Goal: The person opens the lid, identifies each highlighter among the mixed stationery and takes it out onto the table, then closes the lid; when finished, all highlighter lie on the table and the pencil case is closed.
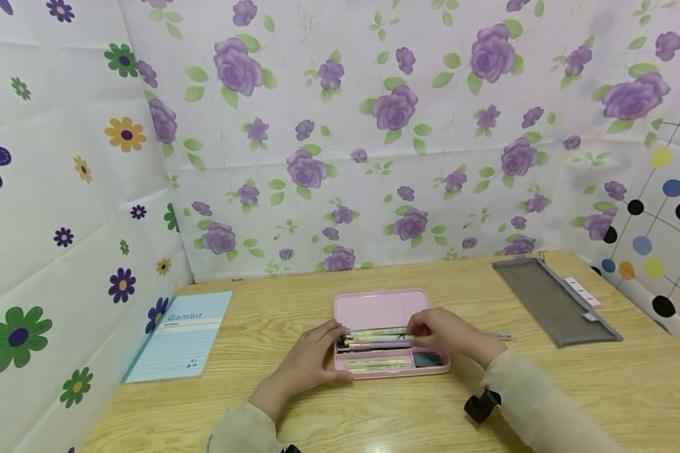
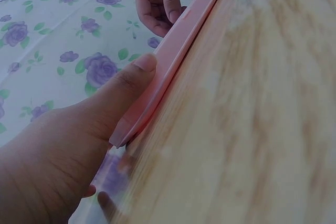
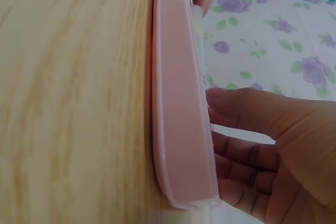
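Note:
A pink pencil case (image 1: pixel 381 309) lies on the table with its lid folded back. Several pens (image 1: pixel 376 345) lie in its long compartment, and yellowish sticks (image 1: pixel 376 363) fill the front one. A dark object (image 1: pixel 427 359) sits in the small right compartment. My left hand (image 1: pixel 308 360) grips the case's left end, its thumb (image 2: pixel 128 80) against the front wall. At the other end, my right hand (image 1: pixel 444 332) pinches a pale pen (image 3: pixel 199 40) just above the rim between thumb and fingers; its tip end is partly hidden.
A light-blue notebook (image 1: pixel 181 336) marked "Gambit" lies at the left. On the right are a grey mesh zip pouch (image 1: pixel 552 302) and a white strip (image 1: pixel 582 291). A thin pen-like item (image 1: pixel 501 336) lies beside my right forearm. Patterned cloth (image 1: pixel 317 126) stands behind the table.

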Demonstrator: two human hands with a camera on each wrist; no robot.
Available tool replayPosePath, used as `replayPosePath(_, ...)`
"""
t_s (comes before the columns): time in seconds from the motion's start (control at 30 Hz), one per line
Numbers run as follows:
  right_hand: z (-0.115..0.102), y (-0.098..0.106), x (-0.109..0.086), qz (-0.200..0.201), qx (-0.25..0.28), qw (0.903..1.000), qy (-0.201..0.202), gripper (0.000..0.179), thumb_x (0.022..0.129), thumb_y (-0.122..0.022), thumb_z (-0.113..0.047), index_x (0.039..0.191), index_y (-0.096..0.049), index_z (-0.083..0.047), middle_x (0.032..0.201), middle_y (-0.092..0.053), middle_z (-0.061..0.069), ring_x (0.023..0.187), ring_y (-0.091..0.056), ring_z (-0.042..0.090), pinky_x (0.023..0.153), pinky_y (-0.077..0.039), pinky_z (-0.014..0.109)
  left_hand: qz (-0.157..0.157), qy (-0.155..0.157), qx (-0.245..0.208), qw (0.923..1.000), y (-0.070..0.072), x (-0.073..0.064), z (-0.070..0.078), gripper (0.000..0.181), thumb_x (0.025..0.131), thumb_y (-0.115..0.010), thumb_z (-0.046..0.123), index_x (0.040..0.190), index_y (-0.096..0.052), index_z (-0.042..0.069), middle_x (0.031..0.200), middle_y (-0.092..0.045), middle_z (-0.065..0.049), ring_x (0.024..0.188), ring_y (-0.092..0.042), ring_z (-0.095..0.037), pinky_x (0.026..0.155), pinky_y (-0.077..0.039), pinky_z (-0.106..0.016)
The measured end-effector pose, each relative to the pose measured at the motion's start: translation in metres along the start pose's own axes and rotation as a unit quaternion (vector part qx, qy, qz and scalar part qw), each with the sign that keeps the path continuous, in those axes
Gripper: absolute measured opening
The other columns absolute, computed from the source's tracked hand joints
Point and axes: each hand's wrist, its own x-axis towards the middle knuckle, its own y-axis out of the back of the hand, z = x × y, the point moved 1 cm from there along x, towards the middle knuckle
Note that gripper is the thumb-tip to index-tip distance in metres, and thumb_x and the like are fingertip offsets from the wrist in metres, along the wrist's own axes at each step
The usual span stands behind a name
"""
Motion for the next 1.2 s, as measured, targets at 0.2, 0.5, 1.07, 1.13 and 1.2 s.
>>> replayPosePath(0.2,-0.002,-0.003,0.002,0.017,-0.027,0.9993,0.019,0.007,0.085,-0.073,-0.014,0.088,-0.067,-0.011,0.074,-0.058,-0.008,0.066,-0.046,0.000,0.060,-0.044,0.018,0.002,0.000,0.003,1.0000,0.000,0.000,0.000,0.093,0.073,-0.065,0.071,0.146,-0.041,0.018,0.154,-0.037,-0.007,0.140,-0.038,-0.031,0.113,-0.032,-0.055)
replayPosePath(0.5,-0.003,-0.006,0.005,0.032,-0.035,0.9983,0.035,0.007,0.085,-0.073,-0.015,0.087,-0.067,-0.012,0.074,-0.059,-0.008,0.065,-0.047,-0.002,0.059,-0.044,0.018,0.002,0.002,0.006,1.0000,0.001,-0.002,0.001,0.092,0.073,-0.067,0.069,0.146,-0.041,0.018,0.153,-0.037,-0.007,0.140,-0.038,-0.031,0.113,-0.032,-0.054)
replayPosePath(1.07,-0.006,0.005,-0.005,0.044,0.004,0.9989,0.015,0.004,0.088,-0.069,-0.014,0.091,-0.068,-0.012,0.080,-0.063,-0.006,0.069,-0.052,-0.002,0.061,-0.048,0.018,-0.004,0.010,0.003,0.9999,0.000,-0.001,0.003,0.092,0.074,-0.065,0.070,0.146,-0.041,0.019,0.154,-0.036,-0.007,0.140,-0.037,-0.031,0.114,-0.032,-0.055)
replayPosePath(1.13,-0.006,0.008,-0.006,0.044,0.003,0.9990,0.010,0.004,0.089,-0.068,-0.015,0.091,-0.068,-0.012,0.080,-0.063,-0.006,0.068,-0.052,-0.001,0.061,-0.048,0.018,-0.003,0.008,0.001,1.0000,0.000,-0.001,0.003,0.091,0.074,-0.065,0.070,0.146,-0.041,0.019,0.154,-0.037,-0.007,0.140,-0.038,-0.032,0.113,-0.032,-0.055)
replayPosePath(1.2,-0.006,0.011,-0.008,0.042,0.004,0.9991,0.000,0.005,0.090,-0.067,-0.018,0.091,-0.068,-0.012,0.080,-0.063,-0.007,0.068,-0.052,0.000,0.061,-0.047,0.018,-0.003,0.006,-0.003,1.0000,0.000,0.000,0.003,0.091,0.074,-0.065,0.070,0.146,-0.041,0.018,0.154,-0.037,-0.006,0.139,-0.038,-0.032,0.113,-0.033,-0.054)
